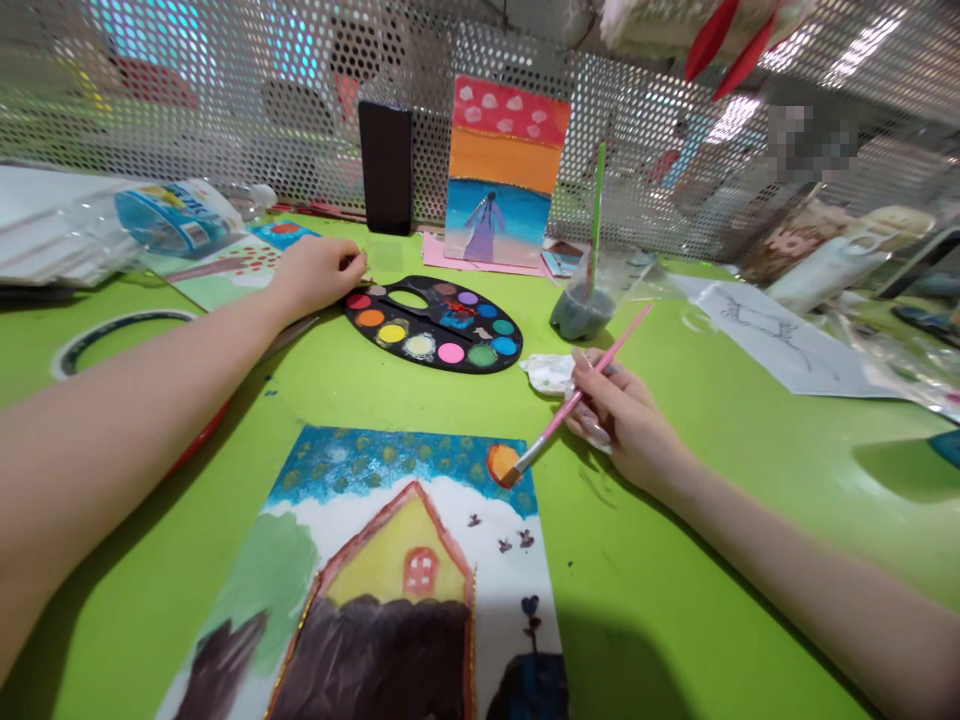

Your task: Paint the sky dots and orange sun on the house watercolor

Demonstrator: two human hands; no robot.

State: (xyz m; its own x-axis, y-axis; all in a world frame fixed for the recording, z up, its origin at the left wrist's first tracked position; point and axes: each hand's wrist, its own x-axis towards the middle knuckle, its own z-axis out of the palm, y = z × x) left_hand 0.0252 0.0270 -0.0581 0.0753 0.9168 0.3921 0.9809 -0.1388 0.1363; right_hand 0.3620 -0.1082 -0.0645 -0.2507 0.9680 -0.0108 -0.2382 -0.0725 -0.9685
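In my right hand (pixel 619 405) is a paintbrush with a pink handle (pixel 628 333), gripped between thumb and fingers. Its bristles touch the orange sun (pixel 501 463) at the top right of a painting (pixel 442 500) of a house, tree and blue sky. A crumpled white tissue (pixel 549 373) lies beside and partly under that hand. My left hand (pixel 319 272) rests on the table with its fingers curled, close to the left end of a black paint palette (pixel 469 325). Whatever those fingers may hold is hidden. The palette has several round colour wells.
A cup of dark water (pixel 583 310) with a green stick (pixel 598 210) stands behind my right hand. A small canvas (pixel 506 170) and a black phone (pixel 386 168) lean on the perforated metal screen (pixel 300 110). A plastic bottle (pixel 176 215) lies left; a drawing sheet (pixel 780 335) lies right.
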